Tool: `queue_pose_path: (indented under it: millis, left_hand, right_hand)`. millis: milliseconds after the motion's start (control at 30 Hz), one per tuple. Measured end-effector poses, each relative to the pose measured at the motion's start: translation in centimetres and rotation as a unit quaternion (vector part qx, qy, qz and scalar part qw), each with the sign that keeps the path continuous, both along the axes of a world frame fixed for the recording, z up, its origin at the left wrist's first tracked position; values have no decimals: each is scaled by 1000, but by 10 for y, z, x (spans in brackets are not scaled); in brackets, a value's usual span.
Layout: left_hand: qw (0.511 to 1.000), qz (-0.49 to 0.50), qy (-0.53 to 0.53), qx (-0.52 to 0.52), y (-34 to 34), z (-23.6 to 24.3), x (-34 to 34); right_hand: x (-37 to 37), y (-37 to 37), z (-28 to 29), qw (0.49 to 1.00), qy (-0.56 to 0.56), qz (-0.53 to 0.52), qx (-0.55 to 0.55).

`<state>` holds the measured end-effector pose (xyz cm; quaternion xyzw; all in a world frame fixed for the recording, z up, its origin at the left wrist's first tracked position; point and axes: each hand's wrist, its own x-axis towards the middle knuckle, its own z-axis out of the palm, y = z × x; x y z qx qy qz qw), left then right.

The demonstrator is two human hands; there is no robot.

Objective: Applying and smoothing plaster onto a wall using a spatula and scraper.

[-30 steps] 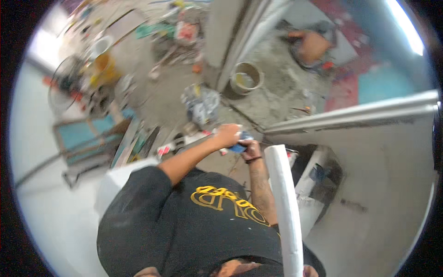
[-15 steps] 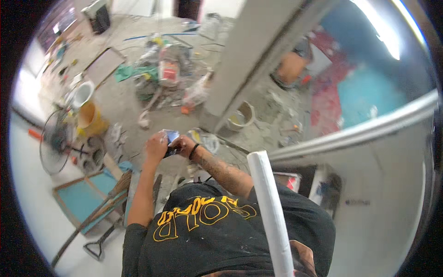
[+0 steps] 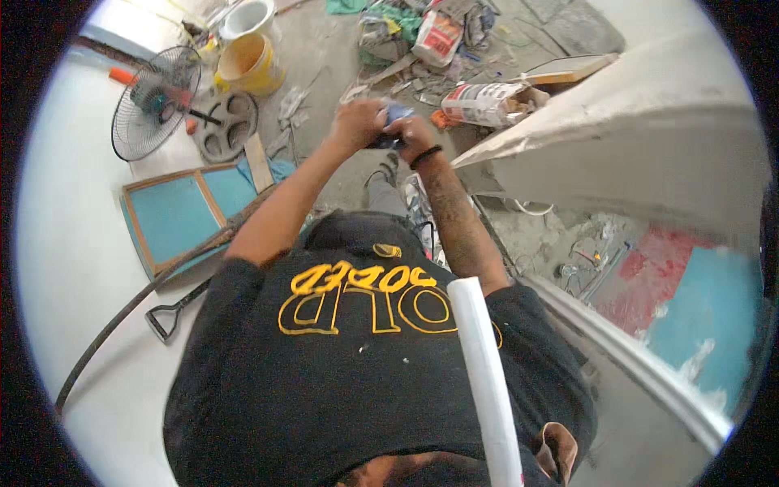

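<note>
Both arms reach forward, and my hands meet over the littered floor. My left hand (image 3: 359,123), slightly blurred, is closed on one side of a small dark item with a bluish face (image 3: 395,113). My right hand (image 3: 412,136), with a black band at the wrist, grips the other side. Fingers cover much of the item, so its kind cannot be made out. A white tube (image 3: 485,373) rises from the lower edge in front of my black shirt (image 3: 365,390), touched by neither hand.
To the left are a black wire fan (image 3: 158,104), a yellow bucket (image 3: 247,65), a white bucket (image 3: 247,18), a round moulded tray (image 3: 225,126) and a blue framed panel (image 3: 174,213). A shovel handle (image 3: 166,318) leans there. Torn sacks (image 3: 479,104) lie ahead; a wall edge (image 3: 600,154) juts in right.
The view has turned, bringing the fan and buckets higher and further right in the picture. Both hands, still together on the small item, appear higher and further right.
</note>
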<state>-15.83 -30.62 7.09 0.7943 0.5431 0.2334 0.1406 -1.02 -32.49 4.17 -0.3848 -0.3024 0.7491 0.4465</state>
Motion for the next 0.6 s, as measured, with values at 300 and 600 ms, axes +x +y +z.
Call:
queue_pose_path:
  millis: [300,600]
  left_hand:
    - [971,-230,-50,-31,220,-84,186]
    - [949,-294,41,104,399,-134,265]
  right_hand:
    - [134,146,-46,947,24,-320,-1]
    - [199,202,-61,824,-438,-343,-106]
